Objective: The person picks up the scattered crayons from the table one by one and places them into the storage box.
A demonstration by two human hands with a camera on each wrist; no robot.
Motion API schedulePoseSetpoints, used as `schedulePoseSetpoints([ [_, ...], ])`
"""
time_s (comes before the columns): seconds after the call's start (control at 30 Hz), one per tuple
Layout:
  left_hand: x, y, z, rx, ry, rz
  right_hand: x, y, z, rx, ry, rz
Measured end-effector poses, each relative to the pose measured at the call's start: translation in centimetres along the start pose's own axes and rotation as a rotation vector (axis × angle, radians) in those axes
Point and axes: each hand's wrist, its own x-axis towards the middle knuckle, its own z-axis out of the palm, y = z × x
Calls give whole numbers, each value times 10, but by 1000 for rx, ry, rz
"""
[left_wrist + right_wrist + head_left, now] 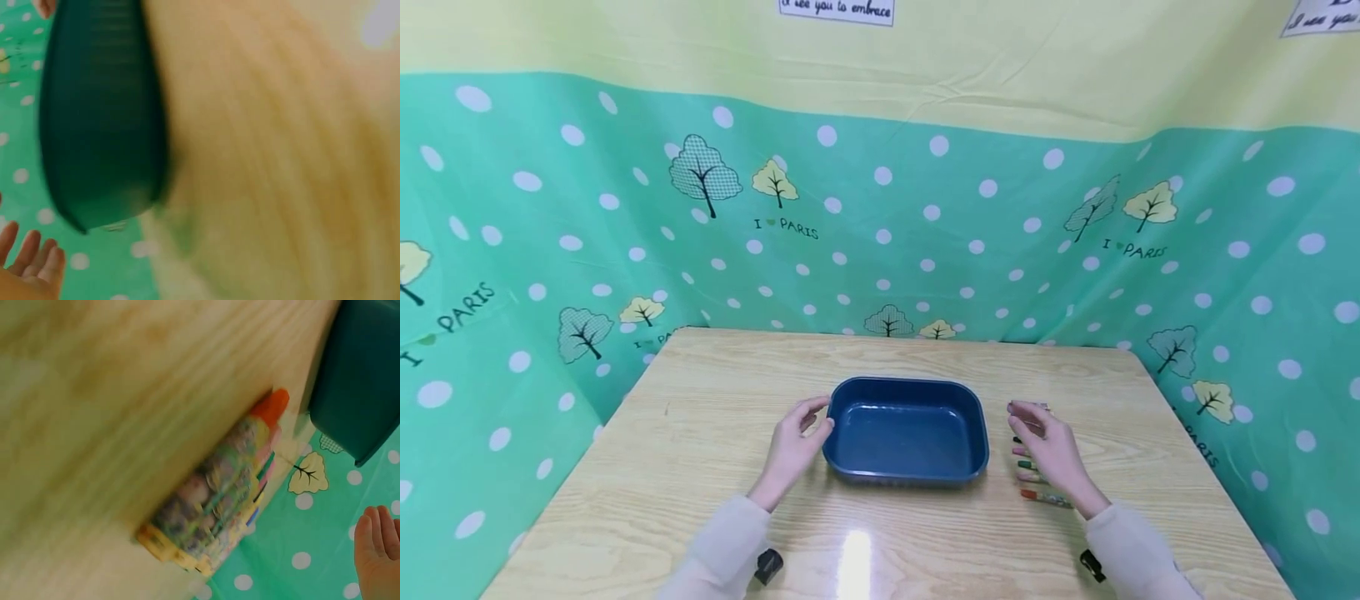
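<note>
A dark blue rectangular tub [906, 429] sits upright on the wooden table in the head view. Beside its left rim is my left hand [793, 442], thumb and fingers apart with nothing between them; whether a fingertip touches the rim I cannot tell. To the tub's right lies a row of several crayons, the nearest an orange-tipped crayon [1047, 498] in a patterned wrapper. My right hand [1051, 442] hovers over the row, hiding part of it, its fingers extended and holding nothing visible. The right wrist view shows the orange-tipped crayon [219, 481] close up.
The pale wooden table [700, 417] carries the tub and crayons. Two small black objects [768, 566] lie by the sleeves near the front. A green and yellow printed curtain [880, 208] hangs behind and around the table. Light glares off the front of the tabletop.
</note>
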Motion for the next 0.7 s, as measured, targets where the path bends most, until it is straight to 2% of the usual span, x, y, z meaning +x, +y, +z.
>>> schedulePoseSetpoints([
  [0.1, 2, -10, 5, -64, -24, -29, -4, 3, 1, 7, 1, 19],
  [0.23, 6, -20, 10, -46, -35, -49, -7, 4, 2, -7, 3, 23],
  [0.4, 14, -32, 17, -19, -69, -114, -11, 5, 2, -14, 2, 48],
  [0.6, 23, -43, 23, -113, -95, -168, -15, 4, 3, 35, -19, 111],
  [0.7, 24, -47, 25, -140, -101, -178, -17, 5, 4, 32, -24, 109],
])
